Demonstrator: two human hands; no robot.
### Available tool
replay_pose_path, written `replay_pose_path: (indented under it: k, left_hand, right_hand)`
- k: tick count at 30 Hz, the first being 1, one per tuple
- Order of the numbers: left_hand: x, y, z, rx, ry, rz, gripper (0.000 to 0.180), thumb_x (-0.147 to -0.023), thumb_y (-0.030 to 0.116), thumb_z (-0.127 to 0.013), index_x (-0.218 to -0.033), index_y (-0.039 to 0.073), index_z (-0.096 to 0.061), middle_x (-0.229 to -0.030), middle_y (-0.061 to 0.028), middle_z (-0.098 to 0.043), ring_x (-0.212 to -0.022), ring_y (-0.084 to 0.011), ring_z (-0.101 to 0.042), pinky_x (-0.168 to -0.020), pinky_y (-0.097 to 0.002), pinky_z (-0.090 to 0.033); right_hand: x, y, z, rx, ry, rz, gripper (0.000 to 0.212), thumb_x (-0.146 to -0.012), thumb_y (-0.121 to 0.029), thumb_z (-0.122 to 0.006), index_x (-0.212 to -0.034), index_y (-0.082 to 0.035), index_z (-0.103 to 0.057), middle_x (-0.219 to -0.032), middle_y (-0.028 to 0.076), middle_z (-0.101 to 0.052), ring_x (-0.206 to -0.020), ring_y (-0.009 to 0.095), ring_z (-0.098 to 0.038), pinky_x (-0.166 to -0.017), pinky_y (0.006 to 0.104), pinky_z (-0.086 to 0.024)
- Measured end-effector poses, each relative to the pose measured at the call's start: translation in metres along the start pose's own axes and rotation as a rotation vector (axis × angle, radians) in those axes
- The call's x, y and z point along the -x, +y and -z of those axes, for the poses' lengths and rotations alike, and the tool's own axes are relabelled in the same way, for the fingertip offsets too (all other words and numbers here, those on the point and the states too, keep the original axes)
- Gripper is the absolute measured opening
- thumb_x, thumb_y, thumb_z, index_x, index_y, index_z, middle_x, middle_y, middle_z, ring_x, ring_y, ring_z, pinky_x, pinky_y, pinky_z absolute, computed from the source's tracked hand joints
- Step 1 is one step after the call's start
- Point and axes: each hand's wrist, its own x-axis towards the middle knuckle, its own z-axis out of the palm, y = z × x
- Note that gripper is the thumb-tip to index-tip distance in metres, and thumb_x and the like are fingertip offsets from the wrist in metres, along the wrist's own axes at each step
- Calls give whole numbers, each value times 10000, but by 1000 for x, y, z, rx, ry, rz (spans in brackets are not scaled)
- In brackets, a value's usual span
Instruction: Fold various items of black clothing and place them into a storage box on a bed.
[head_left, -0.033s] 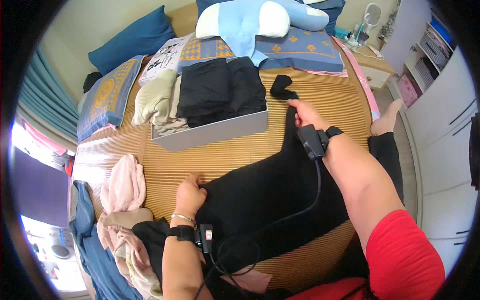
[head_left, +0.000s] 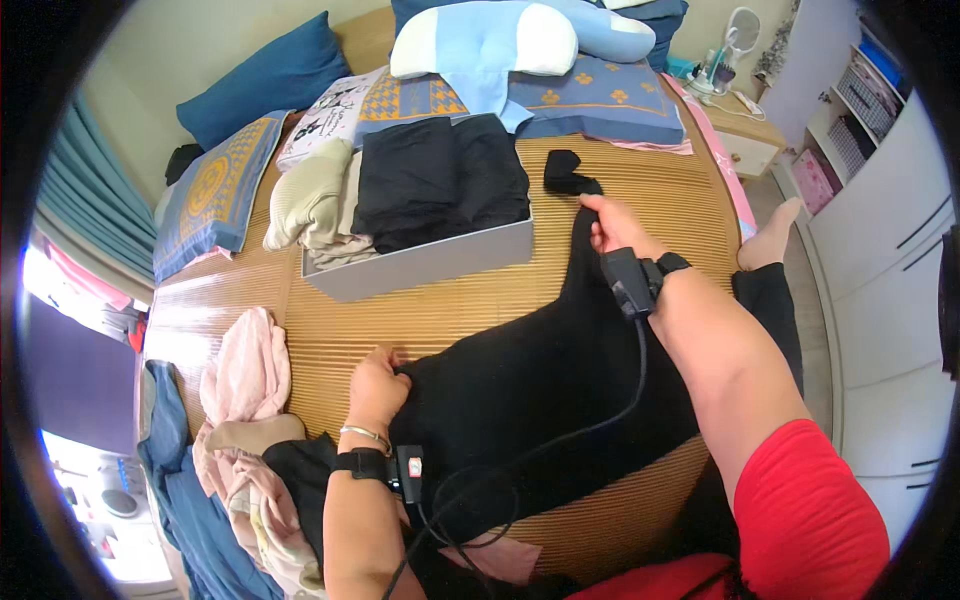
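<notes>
A black garment (head_left: 540, 400), seemingly a long-sleeved top, lies spread flat in front of me on the woven bed mat. My left hand (head_left: 379, 388) is at its left edge, with the thumb and fingers pinching the cloth. Farther up on the right, my right hand (head_left: 612, 226) grips a narrow sleeve-like part. The loose dark end (head_left: 568, 172) of that part lies bent on the mat just beyond my fingers. Cables from the black devices strapped to both wrists run across the garment.
Beyond the garment stands a grey box (head_left: 430, 262) holding folded black clothes (head_left: 410, 180), with beige clothes (head_left: 312, 205) at its left. Pink clothing (head_left: 245, 370) and blue denim (head_left: 205, 520) lie at the left. Pillows (head_left: 600, 105) and a light-blue plush (head_left: 480, 45) line the back.
The loose dark end beyond my right hand has shifted slightly right, and my right hand with it. My left hand keeps its place on the garment's edge.
</notes>
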Motion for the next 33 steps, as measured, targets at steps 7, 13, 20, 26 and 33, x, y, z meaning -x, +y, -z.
replay_pose_path:
  k: [7,13,20,26,33]
  left_hand:
    - [29,-2,26,150,59,-45,346,-650,-15,-527,-971,67,-625,-898,-169,-635,-876,-324,-598,-758,-353,-468]
    - [100,9,56,48,-158,-120,279,-628,-19,-539,-870,58,-654,-887,-162,-628,-855,-315,-598,-750,-345,-476]
    - [166,-17,13,-393,-468,-204,173,-640,66,-584,-800,96,-642,-847,-127,-621,-818,-321,-601,-732,-379,-483]
    - [168,-10,1,-129,-211,74,159,-726,157,-609,-859,70,-620,-888,-158,-626,-846,-336,-600,-745,-386,-486]
    - [155,0,-28,-16,13,179,302,-758,247,-639,-960,30,-584,-848,-166,-631,-819,-335,-606,-720,-402,-481]
  right_hand:
    - [114,-25,36,-267,-186,25,173,-779,-184,-691,-791,-154,-521,-659,-30,-527,-500,85,-492,-420,222,-385]
    - [231,-2,85,-182,-469,86,153,-831,-116,-605,-966,-83,-541,-833,28,-592,-640,124,-584,-530,224,-497]
    - [280,76,142,46,-616,-390,218,-825,-50,-598,-1039,-60,-558,-962,58,-606,-765,174,-634,-659,245,-525]
    - [274,94,128,383,-533,-284,338,-813,-107,-629,-1126,-39,-523,-969,61,-602,-811,140,-611,-685,266,-507]
    - [282,71,119,1429,-874,316,412,-730,-269,-660,-1109,-122,-590,-1061,132,-573,-970,291,-557,-836,358,-455]
